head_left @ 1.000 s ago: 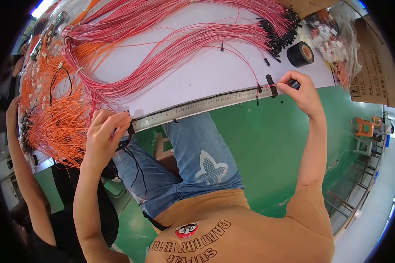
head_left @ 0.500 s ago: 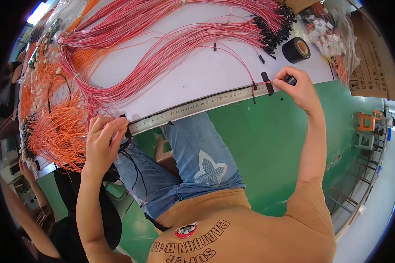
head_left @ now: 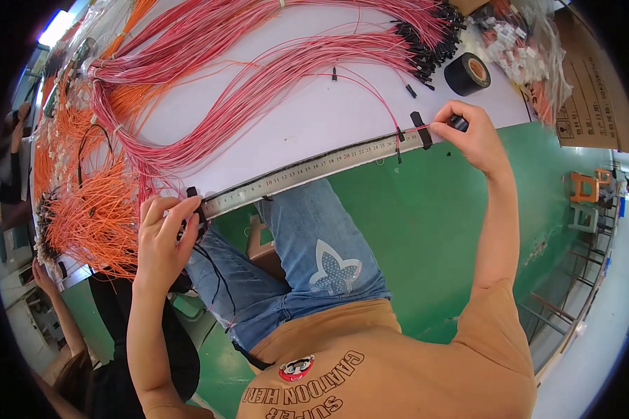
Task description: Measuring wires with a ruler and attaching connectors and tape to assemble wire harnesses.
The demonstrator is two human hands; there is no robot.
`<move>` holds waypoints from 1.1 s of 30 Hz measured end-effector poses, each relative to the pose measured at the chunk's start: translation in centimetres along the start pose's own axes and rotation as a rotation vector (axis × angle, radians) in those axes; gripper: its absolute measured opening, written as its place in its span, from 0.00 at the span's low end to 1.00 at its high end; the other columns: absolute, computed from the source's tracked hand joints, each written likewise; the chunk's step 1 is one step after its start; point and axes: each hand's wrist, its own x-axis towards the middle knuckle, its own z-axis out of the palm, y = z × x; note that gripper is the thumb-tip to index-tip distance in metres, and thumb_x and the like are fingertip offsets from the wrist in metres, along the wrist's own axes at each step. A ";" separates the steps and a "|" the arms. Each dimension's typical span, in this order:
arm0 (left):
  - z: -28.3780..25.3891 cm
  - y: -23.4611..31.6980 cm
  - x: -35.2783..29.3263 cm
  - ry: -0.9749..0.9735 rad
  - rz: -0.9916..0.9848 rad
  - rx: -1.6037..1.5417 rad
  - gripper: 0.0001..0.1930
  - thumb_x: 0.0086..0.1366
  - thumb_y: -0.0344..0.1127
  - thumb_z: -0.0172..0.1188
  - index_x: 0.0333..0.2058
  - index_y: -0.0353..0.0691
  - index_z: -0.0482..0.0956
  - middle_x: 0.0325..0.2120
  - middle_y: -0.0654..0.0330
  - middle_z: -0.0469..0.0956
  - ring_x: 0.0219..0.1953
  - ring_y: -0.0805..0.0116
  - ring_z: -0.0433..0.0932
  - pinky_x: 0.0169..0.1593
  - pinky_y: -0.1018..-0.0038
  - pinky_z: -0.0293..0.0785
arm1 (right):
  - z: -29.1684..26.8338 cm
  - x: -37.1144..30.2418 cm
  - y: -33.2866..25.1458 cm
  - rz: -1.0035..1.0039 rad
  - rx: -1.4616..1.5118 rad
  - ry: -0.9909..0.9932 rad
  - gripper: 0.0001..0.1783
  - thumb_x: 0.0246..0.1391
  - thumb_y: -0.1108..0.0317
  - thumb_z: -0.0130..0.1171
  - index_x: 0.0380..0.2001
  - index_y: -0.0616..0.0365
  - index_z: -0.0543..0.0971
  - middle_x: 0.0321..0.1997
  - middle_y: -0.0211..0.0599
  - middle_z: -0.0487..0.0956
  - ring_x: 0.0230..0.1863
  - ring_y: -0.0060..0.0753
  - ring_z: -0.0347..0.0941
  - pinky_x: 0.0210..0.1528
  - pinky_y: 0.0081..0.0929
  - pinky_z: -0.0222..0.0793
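A steel ruler (head_left: 307, 170) lies along the table's near edge, with black tape (head_left: 421, 130) across its right end. Just past that end, my right hand (head_left: 474, 136) is closed, pinching a thin pink wire (head_left: 416, 128) that crosses over the tape. A small black piece (head_left: 459, 123) shows among its fingers. My left hand (head_left: 162, 237) is closed at the ruler's left end, fingertips beside another black piece (head_left: 193, 193); what they grip is hidden. Black connectors (head_left: 400, 135) on pink wires rest across the ruler near its right end.
A big bundle of pink wires (head_left: 237, 115) with black ends spreads over the white table. Orange wires (head_left: 94, 223) heap at the left. A black tape roll (head_left: 467, 74), bagged white connectors (head_left: 510, 49) and a cardboard box (head_left: 594, 91) stand right. Another person's arm (head_left: 63, 314) is at far left.
Both hands keep nearly the same places at the ruler's ends. The view has shifted slightly, and the other person's arm at the far left has moved.
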 end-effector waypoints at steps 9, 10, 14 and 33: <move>0.1 0.0 0.1 0.008 0.008 0.013 0.16 0.51 0.21 0.64 0.40 0.39 0.79 0.29 0.57 0.75 0.34 0.56 0.72 0.40 0.64 0.68 | 0.0 -0.1 0.0 0.000 -0.006 0.006 0.09 0.50 0.68 0.62 0.24 0.62 0.75 0.23 0.23 0.72 0.27 0.15 0.63 0.32 0.19 0.60; 0.1 0.0 0.1 0.011 0.012 0.013 0.16 0.51 0.21 0.64 0.40 0.39 0.79 0.30 0.57 0.75 0.34 0.56 0.72 0.40 0.64 0.68 | 0.0 -0.1 0.2 -0.016 0.006 0.008 0.09 0.50 0.68 0.62 0.24 0.62 0.75 0.23 0.23 0.72 0.27 0.15 0.63 0.32 0.19 0.60; 0.1 0.3 0.0 0.038 0.001 0.028 0.15 0.51 0.21 0.64 0.39 0.39 0.79 0.30 0.57 0.76 0.34 0.56 0.72 0.40 0.64 0.69 | 0.2 0.0 0.2 -0.021 0.002 0.013 0.09 0.50 0.68 0.62 0.24 0.62 0.75 0.22 0.23 0.71 0.27 0.15 0.63 0.32 0.19 0.61; 0.4 1.2 -0.4 0.032 0.019 0.153 0.18 0.52 0.24 0.64 0.44 0.39 0.78 0.27 0.58 0.77 0.38 0.59 0.72 0.45 0.64 0.67 | 0.4 0.3 0.9 -0.074 0.002 0.052 0.09 0.50 0.68 0.62 0.24 0.62 0.75 0.23 0.23 0.72 0.27 0.15 0.64 0.31 0.19 0.61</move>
